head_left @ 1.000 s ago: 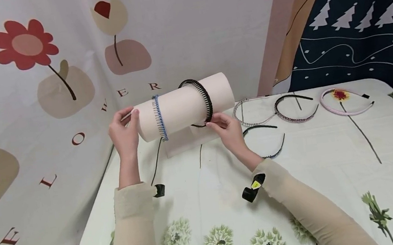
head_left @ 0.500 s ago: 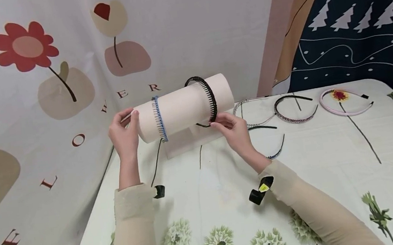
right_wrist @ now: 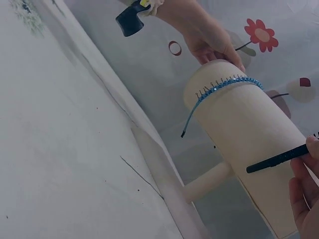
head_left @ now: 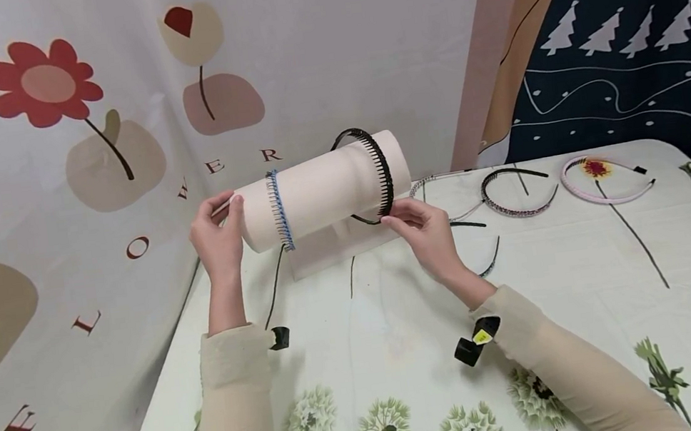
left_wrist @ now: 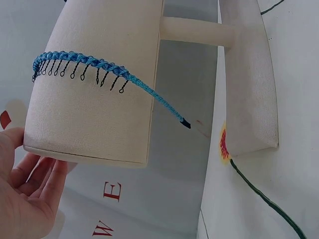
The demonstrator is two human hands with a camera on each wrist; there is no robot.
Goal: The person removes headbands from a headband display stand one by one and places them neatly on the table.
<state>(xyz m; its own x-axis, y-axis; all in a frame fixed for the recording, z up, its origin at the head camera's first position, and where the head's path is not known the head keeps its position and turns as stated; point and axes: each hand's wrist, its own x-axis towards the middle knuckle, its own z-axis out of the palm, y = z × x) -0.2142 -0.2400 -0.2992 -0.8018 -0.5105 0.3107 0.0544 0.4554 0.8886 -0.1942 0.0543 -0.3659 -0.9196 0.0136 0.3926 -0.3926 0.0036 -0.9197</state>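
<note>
A cream headband stand [head_left: 326,193], a thick horizontal roll on a short post and flat base [left_wrist: 254,99], is tilted slightly up to the right. My left hand [head_left: 217,238] grips the roll's left end, thumb in front and fingers at the end. Around the roll near that hand sits a blue braided headband [left_wrist: 75,57] with small looped teeth. My right hand [head_left: 427,238] pinches a lower end of a black toothed headband [head_left: 385,178], which goes around the roll close to its right end. In the right wrist view, one tip of the black headband [right_wrist: 274,162] sticks out past the fingers.
On the floral cloth to the right lie a pink headband [head_left: 612,200], a dark beaded headband [head_left: 520,213], a silvery headband [head_left: 426,182] and another dark one [head_left: 491,262], partly behind my right hand. A printed curtain [head_left: 325,45] hangs right behind the stand.
My right hand has slid the black headband along the roll to the right, toward its right end. The left hand, the stand and the blue headband stay nearly still.
</note>
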